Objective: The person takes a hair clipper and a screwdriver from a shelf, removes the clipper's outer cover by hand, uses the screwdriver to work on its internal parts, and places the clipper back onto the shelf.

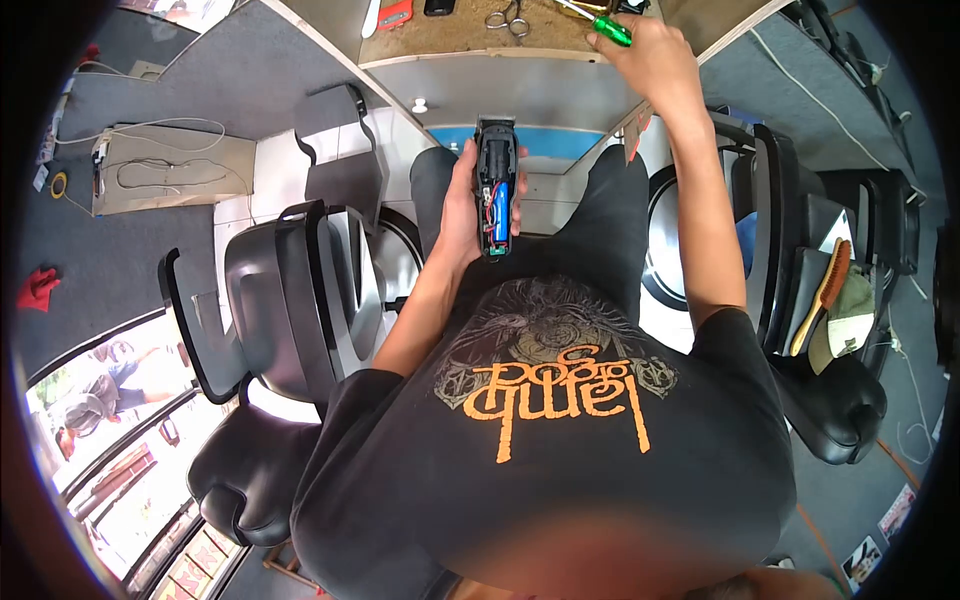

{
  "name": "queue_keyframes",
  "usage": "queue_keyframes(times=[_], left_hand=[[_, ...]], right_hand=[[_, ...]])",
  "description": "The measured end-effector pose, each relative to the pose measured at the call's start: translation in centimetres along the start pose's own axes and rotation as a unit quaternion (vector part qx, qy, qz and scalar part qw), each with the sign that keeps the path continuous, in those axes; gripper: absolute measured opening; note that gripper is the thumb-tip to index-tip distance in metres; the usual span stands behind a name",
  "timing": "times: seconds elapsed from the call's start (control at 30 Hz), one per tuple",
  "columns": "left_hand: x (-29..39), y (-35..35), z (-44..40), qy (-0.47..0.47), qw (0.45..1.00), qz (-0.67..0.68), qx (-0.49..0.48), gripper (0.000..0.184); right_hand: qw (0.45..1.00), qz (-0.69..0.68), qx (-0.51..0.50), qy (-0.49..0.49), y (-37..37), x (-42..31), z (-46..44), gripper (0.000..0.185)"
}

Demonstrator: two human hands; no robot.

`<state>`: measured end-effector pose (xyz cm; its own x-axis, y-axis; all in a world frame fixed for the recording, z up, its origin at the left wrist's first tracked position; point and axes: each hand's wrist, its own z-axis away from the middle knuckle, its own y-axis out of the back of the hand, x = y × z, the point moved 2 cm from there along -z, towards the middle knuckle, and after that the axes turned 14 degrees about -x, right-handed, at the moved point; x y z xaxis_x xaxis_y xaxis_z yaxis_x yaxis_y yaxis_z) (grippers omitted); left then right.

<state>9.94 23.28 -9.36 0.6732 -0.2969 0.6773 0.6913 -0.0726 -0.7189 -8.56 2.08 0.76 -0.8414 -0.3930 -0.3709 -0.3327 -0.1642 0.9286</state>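
My left hand (460,210) is wrapped round a black hair clipper (496,150), held upright in front of my lap with its blade end pointing away from me. The casing is off on the side facing up, so a blue battery (502,212), thin wires and a bit of green circuit board show. Over the right end of the wooden shelf, my right hand (655,60) grips a screwdriver (612,30) by its green handle, between thumb and fingers. The screwdriver's shaft points up and left, and some of the fingers are hidden behind the hand.
Scissors (508,20), a red item (395,14) and a black object (439,6) lie on the shelf (450,42). Black barber chairs (275,285) stand on both sides of me. A brush (830,285) and a cap (850,310) rest on the right chair.
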Motion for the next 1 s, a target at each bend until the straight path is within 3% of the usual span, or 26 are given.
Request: queue_keyframes(times=[0.1,0.3,0.4,0.5,0.6,0.7,0.8,1.0], left_hand=[[0.3,0.0,-0.4,-0.006,1.0,0.007,-0.018,0.078],[0.5,-0.3,-0.8,-0.008,1.0,0.011,-0.02,0.078],[0.4,-0.2,-0.9,-0.006,1.0,0.017,-0.015,0.078],[0.6,-0.6,-0.9,-0.016,0.999,0.033,-0.014,0.077],[1.1,-1.2,-0.8,-0.038,0.998,0.047,-0.018,0.074],[1.2,-1.5,-0.9,-0.052,0.998,0.043,-0.007,0.072],[1.2,-1.9,-0.9,-0.045,0.998,0.03,0.028,0.07],[0.4,-1.5,-1.2,-0.02,0.997,-0.028,0.062,0.07]], right_hand=[[0.999,-0.005,-0.002,0.048,0.3,0.0,-0.5,0.036],[0.999,0.011,-0.043,0.014,0.3,0.2,-1.3,0.038],[0.998,-0.03,0.023,0.053,-0.3,0.5,-0.9,0.037],[0.98,-0.198,0.003,0.034,0.6,-1.9,1.9,0.034],[0.934,-0.332,0.032,0.126,-2.7,-4.6,5.9,0.032],[0.907,-0.366,0.076,0.194,-7.7,-5.2,7.5,0.028],[0.896,-0.42,0.05,0.133,-10.2,-4.7,8.3,0.028],[0.918,-0.36,0.08,0.149,-10.4,-4.6,9.1,0.024]])
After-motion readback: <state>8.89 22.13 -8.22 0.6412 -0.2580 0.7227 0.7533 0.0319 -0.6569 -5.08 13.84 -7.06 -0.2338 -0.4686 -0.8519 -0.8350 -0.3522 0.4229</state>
